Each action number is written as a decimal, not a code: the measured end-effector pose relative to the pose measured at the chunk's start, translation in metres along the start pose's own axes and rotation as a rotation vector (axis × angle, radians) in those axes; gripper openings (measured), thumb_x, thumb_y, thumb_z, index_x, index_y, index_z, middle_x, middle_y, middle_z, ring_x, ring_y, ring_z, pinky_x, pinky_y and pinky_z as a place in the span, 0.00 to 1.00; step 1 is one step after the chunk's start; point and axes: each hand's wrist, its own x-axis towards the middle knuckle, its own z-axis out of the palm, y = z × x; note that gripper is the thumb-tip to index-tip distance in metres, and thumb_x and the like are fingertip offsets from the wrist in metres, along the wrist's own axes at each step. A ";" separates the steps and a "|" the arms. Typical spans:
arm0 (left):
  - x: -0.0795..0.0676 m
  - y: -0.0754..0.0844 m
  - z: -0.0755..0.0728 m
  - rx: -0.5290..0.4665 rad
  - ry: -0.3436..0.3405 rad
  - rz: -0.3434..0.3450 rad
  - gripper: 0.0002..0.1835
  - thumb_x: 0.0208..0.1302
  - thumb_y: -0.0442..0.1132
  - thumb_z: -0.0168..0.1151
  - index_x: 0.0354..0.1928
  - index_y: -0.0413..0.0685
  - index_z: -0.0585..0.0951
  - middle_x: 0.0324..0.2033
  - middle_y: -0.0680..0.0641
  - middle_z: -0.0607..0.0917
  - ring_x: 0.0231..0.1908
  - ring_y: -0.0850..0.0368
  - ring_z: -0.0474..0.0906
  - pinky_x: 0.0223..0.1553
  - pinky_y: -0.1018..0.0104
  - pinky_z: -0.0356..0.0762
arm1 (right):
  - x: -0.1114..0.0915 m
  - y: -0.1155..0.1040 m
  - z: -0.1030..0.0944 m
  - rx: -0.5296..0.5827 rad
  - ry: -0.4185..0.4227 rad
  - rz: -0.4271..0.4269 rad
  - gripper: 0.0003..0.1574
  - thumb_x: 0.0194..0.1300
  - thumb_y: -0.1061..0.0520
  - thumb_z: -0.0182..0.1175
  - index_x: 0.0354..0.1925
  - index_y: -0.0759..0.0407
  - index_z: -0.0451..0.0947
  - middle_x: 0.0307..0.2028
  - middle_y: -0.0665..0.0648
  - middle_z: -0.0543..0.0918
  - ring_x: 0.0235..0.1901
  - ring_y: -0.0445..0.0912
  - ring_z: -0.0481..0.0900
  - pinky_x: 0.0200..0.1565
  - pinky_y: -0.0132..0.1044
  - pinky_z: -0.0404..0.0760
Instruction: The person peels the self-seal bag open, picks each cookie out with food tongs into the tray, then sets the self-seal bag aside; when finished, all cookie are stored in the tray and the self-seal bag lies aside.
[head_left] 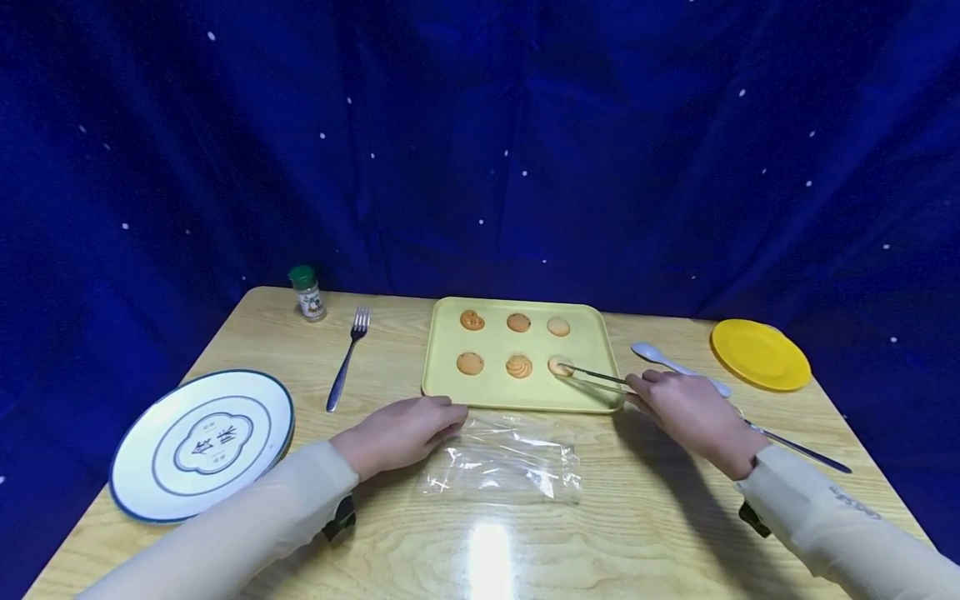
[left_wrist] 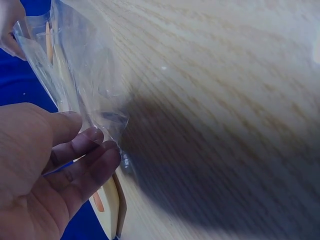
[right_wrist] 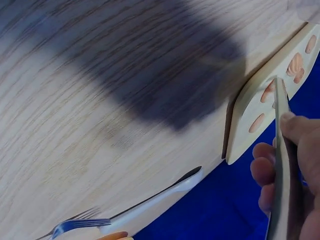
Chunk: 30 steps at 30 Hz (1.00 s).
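Observation:
My left hand [head_left: 408, 429] is at the near edge of the yellow tray [head_left: 517, 400]. In the left wrist view its thumb and fingertips pinch the edge of a clear plastic bag [left_wrist: 85, 75]. Crinkled and shiny, the bag lies on the table in front of the tray. My right hand [head_left: 686, 408] grips metal tongs [right_wrist: 282, 160]. The tong tips are around the near-right cookie [head_left: 557, 365] on the tray. Several other cookies, among them a swirled one [head_left: 519, 367] and a pretzel-shaped one [head_left: 472, 320], sit in two rows.
On the left are a blue-rimmed white plate [head_left: 161, 471], a fork [head_left: 345, 362] and a green-capped shaker [head_left: 307, 293]. Right of the tray lie a white spoon [head_left: 663, 358], a yellow plate [head_left: 757, 354] and metal cutlery [head_left: 802, 448], partly behind my right hand. A blue curtain [head_left: 510, 167] hangs behind.

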 end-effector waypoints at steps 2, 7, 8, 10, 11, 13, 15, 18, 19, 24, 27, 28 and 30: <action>0.000 0.000 0.000 0.004 0.000 -0.001 0.09 0.74 0.40 0.51 0.31 0.52 0.73 0.24 0.56 0.72 0.25 0.64 0.68 0.28 0.73 0.69 | -0.001 0.001 -0.001 0.012 -0.001 0.005 0.11 0.62 0.51 0.65 0.33 0.53 0.74 0.23 0.49 0.75 0.21 0.45 0.77 0.20 0.44 0.75; 0.002 0.002 0.000 0.004 0.005 0.005 0.09 0.73 0.40 0.51 0.31 0.52 0.73 0.24 0.56 0.72 0.25 0.64 0.68 0.27 0.73 0.69 | -0.010 0.008 -0.009 0.077 -0.030 0.062 0.13 0.64 0.49 0.64 0.42 0.55 0.76 0.26 0.48 0.77 0.22 0.40 0.73 0.22 0.39 0.73; 0.003 0.002 0.000 0.005 0.005 0.002 0.09 0.73 0.40 0.51 0.31 0.52 0.73 0.24 0.56 0.72 0.25 0.64 0.68 0.27 0.73 0.68 | -0.013 0.010 -0.011 0.107 -0.040 0.085 0.13 0.64 0.48 0.63 0.41 0.54 0.76 0.25 0.48 0.76 0.22 0.39 0.71 0.22 0.37 0.71; 0.003 0.003 0.000 0.006 0.007 -0.005 0.09 0.73 0.40 0.52 0.31 0.52 0.74 0.24 0.56 0.72 0.25 0.64 0.68 0.27 0.73 0.68 | -0.021 0.015 -0.015 0.182 -0.071 0.138 0.11 0.67 0.48 0.61 0.39 0.53 0.74 0.23 0.46 0.72 0.20 0.37 0.66 0.22 0.32 0.66; 0.003 0.003 0.000 0.007 0.008 -0.007 0.09 0.73 0.40 0.52 0.31 0.52 0.74 0.24 0.56 0.72 0.25 0.64 0.68 0.27 0.73 0.68 | -0.026 0.018 -0.017 0.220 -0.085 0.164 0.11 0.67 0.48 0.60 0.37 0.52 0.72 0.22 0.46 0.70 0.20 0.35 0.63 0.22 0.30 0.64; 0.004 0.004 0.000 0.013 0.007 -0.014 0.09 0.73 0.39 0.52 0.31 0.52 0.74 0.24 0.56 0.72 0.25 0.64 0.68 0.26 0.72 0.68 | -0.037 0.024 -0.020 0.278 -0.132 0.216 0.12 0.68 0.47 0.59 0.34 0.50 0.70 0.20 0.44 0.65 0.18 0.34 0.59 0.20 0.28 0.60; 0.004 0.005 0.000 0.013 0.003 -0.016 0.09 0.73 0.39 0.52 0.31 0.52 0.74 0.24 0.56 0.73 0.25 0.64 0.69 0.27 0.72 0.69 | -0.051 0.030 -0.022 0.316 -0.189 0.261 0.13 0.69 0.46 0.59 0.32 0.49 0.68 0.20 0.44 0.63 0.17 0.32 0.57 0.20 0.27 0.58; 0.004 0.006 -0.001 0.016 -0.005 -0.020 0.09 0.73 0.39 0.52 0.31 0.52 0.74 0.24 0.56 0.73 0.25 0.64 0.69 0.27 0.72 0.69 | -0.069 0.038 -0.022 0.338 -0.286 0.300 0.15 0.68 0.45 0.59 0.31 0.50 0.68 0.20 0.44 0.62 0.17 0.32 0.56 0.20 0.28 0.58; 0.004 0.006 -0.001 0.020 -0.008 -0.020 0.09 0.73 0.39 0.52 0.31 0.52 0.74 0.24 0.56 0.74 0.25 0.64 0.69 0.27 0.73 0.70 | -0.074 0.041 -0.022 0.341 -0.311 0.312 0.15 0.68 0.46 0.59 0.29 0.50 0.67 0.19 0.45 0.62 0.17 0.32 0.56 0.20 0.28 0.58; 0.006 0.009 0.001 0.044 -0.016 -0.018 0.08 0.73 0.40 0.53 0.32 0.52 0.74 0.25 0.56 0.75 0.25 0.65 0.70 0.26 0.72 0.70 | -0.094 0.047 -0.014 0.323 -0.367 0.337 0.19 0.65 0.47 0.62 0.26 0.51 0.65 0.19 0.44 0.60 0.17 0.33 0.56 0.21 0.28 0.56; 0.007 0.009 0.003 0.056 -0.020 -0.018 0.08 0.73 0.40 0.53 0.32 0.53 0.75 0.25 0.56 0.75 0.25 0.65 0.71 0.26 0.72 0.72 | -0.102 0.048 -0.009 0.292 -0.375 0.327 0.20 0.63 0.46 0.64 0.25 0.50 0.64 0.19 0.45 0.59 0.18 0.34 0.55 0.22 0.29 0.55; 0.007 0.010 0.004 0.060 -0.020 -0.017 0.07 0.72 0.40 0.53 0.33 0.53 0.75 0.26 0.56 0.75 0.26 0.65 0.72 0.27 0.72 0.72 | -0.104 0.047 -0.008 0.278 -0.385 0.329 0.21 0.62 0.45 0.65 0.25 0.50 0.64 0.20 0.45 0.58 0.18 0.35 0.55 0.22 0.29 0.54; 0.008 0.010 0.005 0.060 -0.024 -0.018 0.07 0.72 0.40 0.54 0.33 0.53 0.75 0.26 0.56 0.76 0.26 0.65 0.72 0.27 0.71 0.73 | -0.107 0.047 -0.007 0.252 -0.396 0.332 0.22 0.60 0.45 0.66 0.24 0.50 0.64 0.20 0.45 0.58 0.20 0.36 0.56 0.22 0.30 0.54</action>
